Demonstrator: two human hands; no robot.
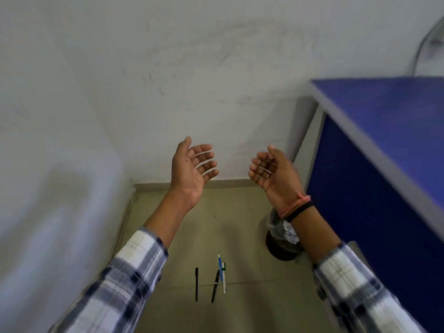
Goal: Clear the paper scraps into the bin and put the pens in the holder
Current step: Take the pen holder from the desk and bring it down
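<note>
Both hands are raised in front of the white wall, palms facing each other, fingers spread and curled, nothing in them. My left hand (192,167) is at centre, my right hand (269,170) a little to its right. Far below them on the beige floor lie several pens: a black pen (196,284), a second black pen (215,286), a blue and white pen (221,272). A dark bin (282,243) lined with a clear plastic bag stands on the floor beneath my right wrist, with white paper scraps (288,230) inside. No pen holder is in sight.
A blue desk (384,121) with a grey edge fills the right side, its blue side panel reaching to the floor beside the bin. White walls meet in a corner at the left. A cable hangs at the top right.
</note>
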